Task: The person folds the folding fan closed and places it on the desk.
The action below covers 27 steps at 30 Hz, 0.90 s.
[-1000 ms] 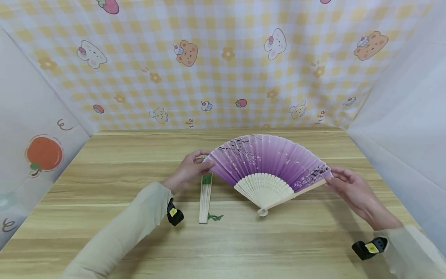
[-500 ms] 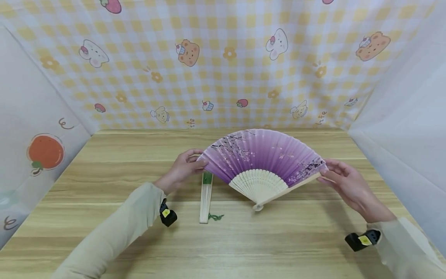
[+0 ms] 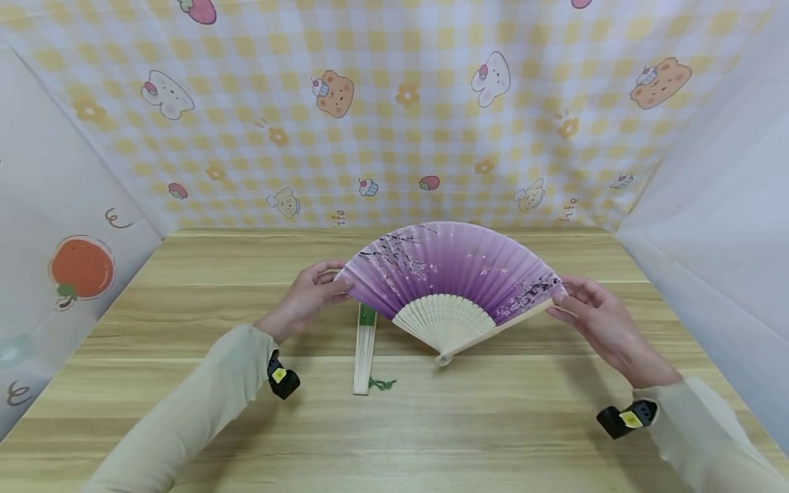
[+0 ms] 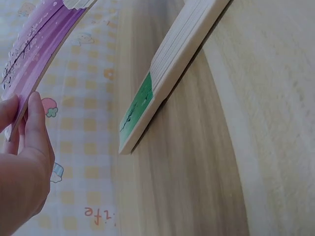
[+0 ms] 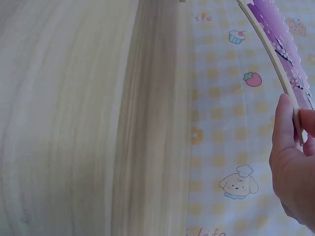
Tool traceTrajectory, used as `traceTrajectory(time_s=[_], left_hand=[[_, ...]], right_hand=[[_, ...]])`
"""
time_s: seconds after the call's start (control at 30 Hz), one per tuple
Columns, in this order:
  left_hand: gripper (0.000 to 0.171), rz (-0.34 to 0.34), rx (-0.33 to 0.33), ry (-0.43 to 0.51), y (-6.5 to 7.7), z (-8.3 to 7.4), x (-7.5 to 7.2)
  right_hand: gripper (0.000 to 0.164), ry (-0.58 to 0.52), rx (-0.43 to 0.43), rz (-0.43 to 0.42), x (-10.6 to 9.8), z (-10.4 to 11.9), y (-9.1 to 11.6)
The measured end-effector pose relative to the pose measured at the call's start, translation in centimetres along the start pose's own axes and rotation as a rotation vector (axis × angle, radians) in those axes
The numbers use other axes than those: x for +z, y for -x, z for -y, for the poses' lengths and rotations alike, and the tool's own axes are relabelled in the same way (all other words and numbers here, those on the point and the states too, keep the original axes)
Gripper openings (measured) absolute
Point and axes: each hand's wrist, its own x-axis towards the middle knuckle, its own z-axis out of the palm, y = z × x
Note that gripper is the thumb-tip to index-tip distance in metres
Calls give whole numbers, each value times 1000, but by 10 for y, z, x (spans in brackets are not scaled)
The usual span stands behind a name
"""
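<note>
Above the wooden table (image 3: 468, 428), we see the left hand (image 3: 305, 298) and right hand (image 3: 607, 329) angled in from either side, each pinching one end of the spread purple fan (image 3: 446, 270) between thumb and fingers. Its pivot (image 3: 443, 359) points toward us, its long axis running left to right.
</note>
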Motion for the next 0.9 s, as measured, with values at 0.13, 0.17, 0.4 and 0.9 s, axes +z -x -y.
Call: traceTrajectory(time_s=[0.13, 0.17, 0.4, 0.9], left_hand=[[41, -11, 9, 8, 3, -4, -4], [41, -15, 12, 8, 4, -4, -5], [41, -24, 36, 19, 8, -7, -10], [34, -61, 44, 64, 16, -7, -24]], right_hand=[[22, 2, -8, -16, 4, 3, -2], [23, 2, -9, -18, 5, 4, -3], [19, -57, -63, 1, 14, 5, -9], [18, -84, -58, -22, 33, 3, -24]])
